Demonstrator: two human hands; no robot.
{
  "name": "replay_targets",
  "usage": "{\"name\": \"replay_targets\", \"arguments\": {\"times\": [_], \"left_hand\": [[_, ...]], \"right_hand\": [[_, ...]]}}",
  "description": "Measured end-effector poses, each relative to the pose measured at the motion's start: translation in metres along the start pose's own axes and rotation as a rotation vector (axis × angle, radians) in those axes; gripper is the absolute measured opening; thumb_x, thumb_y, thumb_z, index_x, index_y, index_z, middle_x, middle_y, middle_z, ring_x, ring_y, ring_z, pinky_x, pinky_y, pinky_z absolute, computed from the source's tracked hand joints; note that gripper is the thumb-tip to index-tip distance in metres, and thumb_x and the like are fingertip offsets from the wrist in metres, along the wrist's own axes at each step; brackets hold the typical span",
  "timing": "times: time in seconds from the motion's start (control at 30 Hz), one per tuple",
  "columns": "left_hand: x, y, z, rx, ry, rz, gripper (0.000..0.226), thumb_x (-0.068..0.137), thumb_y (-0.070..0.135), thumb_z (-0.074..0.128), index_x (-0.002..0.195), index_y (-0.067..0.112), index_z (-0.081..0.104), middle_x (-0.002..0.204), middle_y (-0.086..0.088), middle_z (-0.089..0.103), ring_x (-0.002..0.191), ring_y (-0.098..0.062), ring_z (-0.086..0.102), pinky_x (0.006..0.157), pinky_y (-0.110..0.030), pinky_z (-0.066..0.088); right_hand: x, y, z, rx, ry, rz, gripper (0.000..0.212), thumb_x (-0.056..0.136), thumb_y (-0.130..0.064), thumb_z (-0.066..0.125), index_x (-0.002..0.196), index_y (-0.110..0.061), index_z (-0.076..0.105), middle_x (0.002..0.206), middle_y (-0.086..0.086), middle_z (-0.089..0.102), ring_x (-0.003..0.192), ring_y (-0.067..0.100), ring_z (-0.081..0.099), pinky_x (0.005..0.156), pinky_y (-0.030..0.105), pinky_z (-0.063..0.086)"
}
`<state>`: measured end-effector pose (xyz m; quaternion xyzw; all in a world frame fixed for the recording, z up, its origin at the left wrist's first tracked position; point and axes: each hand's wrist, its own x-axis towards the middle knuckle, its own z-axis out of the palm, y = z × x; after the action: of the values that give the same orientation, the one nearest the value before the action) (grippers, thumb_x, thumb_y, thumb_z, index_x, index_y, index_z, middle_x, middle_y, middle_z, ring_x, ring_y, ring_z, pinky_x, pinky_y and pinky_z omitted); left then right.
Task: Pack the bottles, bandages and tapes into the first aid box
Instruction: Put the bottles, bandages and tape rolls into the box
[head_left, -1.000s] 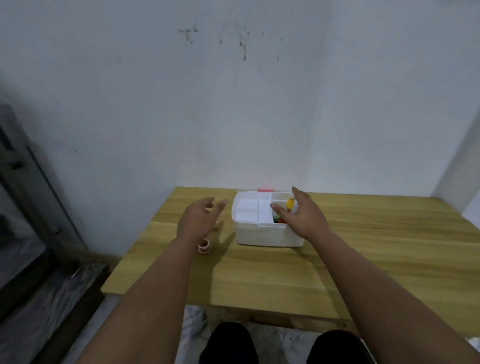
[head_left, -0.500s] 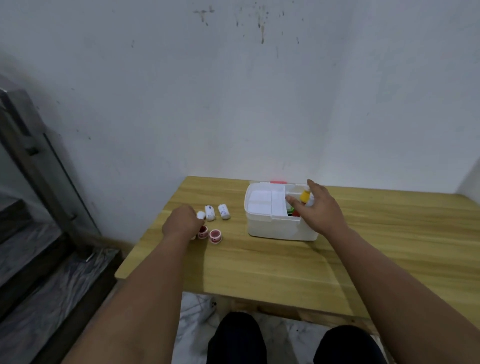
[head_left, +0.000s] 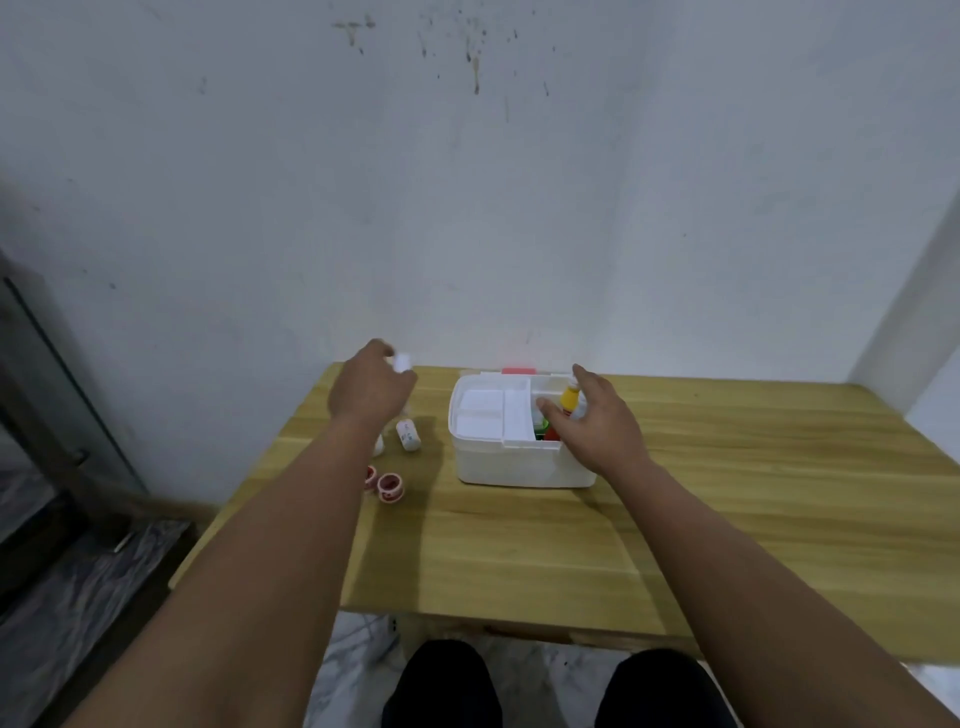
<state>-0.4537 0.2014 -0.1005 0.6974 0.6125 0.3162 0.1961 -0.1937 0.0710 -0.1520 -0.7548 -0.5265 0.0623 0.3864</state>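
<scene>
Lifting off the desk (head_left: 727, 519), left hand (head_left: 366, 392) is pinching a bandage roll (head_left: 402, 361); right hand (head_left: 597, 426), fingers curled around a bottle (head_left: 570, 399), is crowding the box (head_left: 519, 462), risking collision.

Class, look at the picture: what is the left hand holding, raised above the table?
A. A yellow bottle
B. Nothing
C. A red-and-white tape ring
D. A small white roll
D: the left hand pinches a small white roll at its fingertips, while the yellow bottle is at the right hand in the box.
</scene>
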Motion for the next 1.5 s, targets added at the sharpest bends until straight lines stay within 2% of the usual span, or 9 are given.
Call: {"name": "replay_targets", "arguments": {"times": [0.13, 0.23, 0.5, 0.67, 0.8, 0.9, 1.1, 1.3, 1.5], "left_hand": [[-0.007, 0.052, 0.030, 0.068, -0.149, 0.127, 0.049, 0.084, 0.036, 0.065, 0.132, 0.026, 0.056, 0.109, -0.001, 0.073, 0.098, -0.023, 0.069, 0.081, -0.036, 0.055], [-0.018, 0.076, 0.054, 0.143, -0.200, 0.198, 0.040, 0.084, 0.035, 0.064, 0.122, 0.024, 0.055, 0.104, 0.002, 0.069, 0.096, -0.022, 0.066, 0.070, -0.033, 0.047], [-0.022, 0.086, 0.087, 0.214, -0.232, 0.214, 0.026, 0.080, 0.039, 0.073, 0.089, 0.016, 0.064, 0.085, -0.001, 0.067, 0.079, -0.022, 0.066, 0.058, -0.029, 0.044], [-0.024, 0.083, 0.076, 0.157, -0.169, 0.214, 0.029, 0.089, 0.037, 0.062, 0.076, 0.011, 0.065, 0.073, -0.003, 0.064, 0.071, -0.024, 0.064, 0.055, -0.027, 0.041], [-0.017, 0.061, 0.049, 0.134, -0.016, 0.161, 0.022, 0.091, 0.023, 0.054, 0.099, 0.017, 0.073, 0.098, -0.001, 0.071, 0.084, -0.025, 0.063, 0.065, -0.030, 0.043], [-0.009, 0.024, 0.034, 0.181, 0.003, 0.047, 0.034, 0.090, 0.017, 0.053, 0.120, 0.023, 0.067, 0.120, -0.001, 0.068, 0.103, -0.026, 0.064, 0.076, -0.035, 0.049], [-0.005, -0.047, 0.028, 0.455, -0.448, -0.143, 0.081, 0.084, 0.040, 0.069, 0.156, 0.024, 0.034, 0.157, -0.007, 0.042, 0.141, -0.033, 0.042, 0.108, -0.043, 0.042], [-0.011, -0.047, 0.034, 0.439, -0.348, -0.059, 0.077, 0.076, 0.031, 0.077, 0.147, 0.027, 0.048, 0.147, -0.004, 0.050, 0.133, -0.030, 0.048, 0.098, -0.043, 0.050], [-0.011, -0.040, 0.040, 0.452, -0.330, 0.037, 0.042, 0.091, 0.028, 0.068, 0.132, 0.023, 0.060, 0.135, -0.004, 0.057, 0.116, -0.025, 0.060, 0.078, -0.034, 0.047]], "right_hand": [[-0.001, 0.000, 0.001, 0.009, 0.007, -0.003, 0.081, 0.091, -0.062, 0.058, 0.158, -0.023, 0.033, 0.160, 0.001, 0.037, 0.145, 0.021, 0.039, 0.111, 0.042, 0.040], [-0.001, 0.000, 0.001, 0.005, 0.011, 0.001, 0.081, 0.091, -0.062, 0.058, 0.158, -0.023, 0.033, 0.160, 0.002, 0.038, 0.144, 0.023, 0.041, 0.111, 0.043, 0.042], [0.000, 0.001, 0.002, -0.006, 0.012, -0.003, 0.080, 0.092, -0.061, 0.056, 0.158, -0.023, 0.032, 0.160, 0.002, 0.037, 0.144, 0.023, 0.040, 0.109, 0.042, 0.042], [0.001, 0.003, 0.002, 0.006, 0.018, -0.007, 0.079, 0.092, -0.060, 0.057, 0.157, -0.023, 0.033, 0.160, 0.002, 0.038, 0.143, 0.024, 0.041, 0.110, 0.044, 0.043], [0.002, 0.005, 0.003, 0.008, 0.020, -0.007, 0.078, 0.092, -0.061, 0.057, 0.157, -0.024, 0.034, 0.161, 0.001, 0.037, 0.144, 0.023, 0.040, 0.110, 0.044, 0.042], [0.002, 0.005, 0.004, 0.014, 0.019, 0.002, 0.079, 0.091, -0.061, 0.057, 0.157, -0.025, 0.034, 0.161, 0.000, 0.036, 0.144, 0.023, 0.040, 0.111, 0.043, 0.042], [0.001, 0.004, 0.004, 0.001, 0.020, 0.011, 0.077, 0.092, -0.061, 0.056, 0.157, -0.026, 0.034, 0.161, -0.001, 0.036, 0.143, 0.023, 0.041, 0.109, 0.043, 0.042], [0.001, 0.002, 0.003, -0.004, 0.029, 0.010, 0.075, 0.094, -0.057, 0.058, 0.157, -0.025, 0.034, 0.160, -0.001, 0.037, 0.143, 0.023, 0.041, 0.107, 0.041, 0.042], [0.000, 0.003, 0.003, -0.005, 0.028, 0.009, 0.076, 0.093, -0.058, 0.057, 0.157, -0.026, 0.034, 0.160, -0.002, 0.037, 0.142, 0.022, 0.041, 0.106, 0.040, 0.042]]}}
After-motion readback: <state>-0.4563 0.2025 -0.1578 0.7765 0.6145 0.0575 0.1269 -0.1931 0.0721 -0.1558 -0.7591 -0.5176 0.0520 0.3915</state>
